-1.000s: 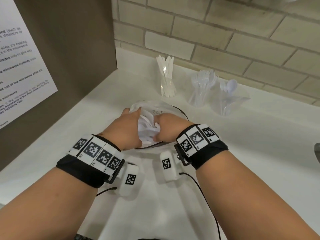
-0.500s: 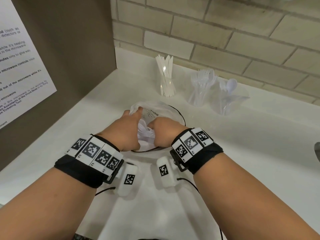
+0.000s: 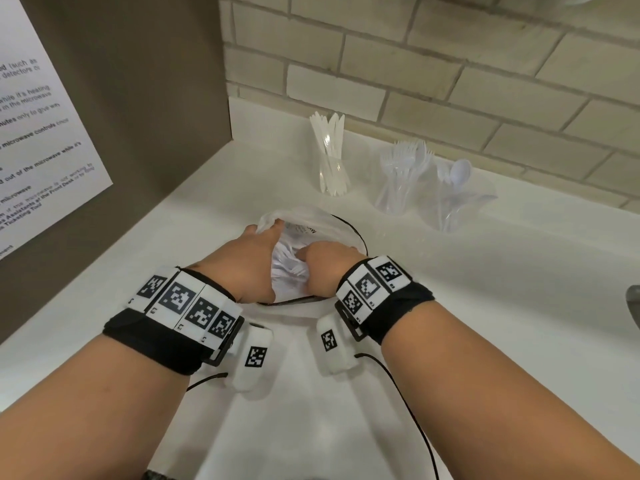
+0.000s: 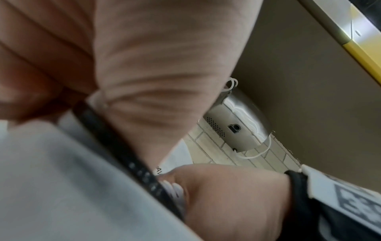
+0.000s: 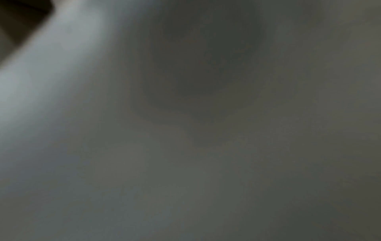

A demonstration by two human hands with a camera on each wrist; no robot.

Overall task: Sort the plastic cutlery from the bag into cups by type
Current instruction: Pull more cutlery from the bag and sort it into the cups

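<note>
**Inspector A:** Obscured items first. The right wrist view is a dark grey blur; nothing in it can be identified. The left wrist view is mostly filled by the left hand (image 4: pixel 144 73) at close range, out of focus.

**Inspector B:** Noted. Hand states?

**Inspector A:** From the head view, the left hand (image 3: pixel 246 265) grips the edge of the clear plastic bag (image 3: pixel 311 230) on the white counter (image 3: pixel 485 306), fingers curled over the rim. The right hand (image 3: pixel 329 265) is curled down into the white cutlery (image 3: pixel 289 268) in the bag's mouth; its fingertips are hidden, so whether it pinches a piece cannot be told.

**Inspector B:** Sorted stock?

**Inspector A:** Three clear cups by the brick wall: the knife cup (image 3: pixel 330 178), the fork cup (image 3: pixel 398 192) and the spoon cup (image 3: pixel 450 202), left to right, well apart from the bag.

**Inspector B:** Legible writing?

**Inspector A:** The wall notice (image 3: pixel 38 140), cut off at the left edge, reads in part "microwave controls" and "out of the microwave". Print on the bag is too small to read.
</note>
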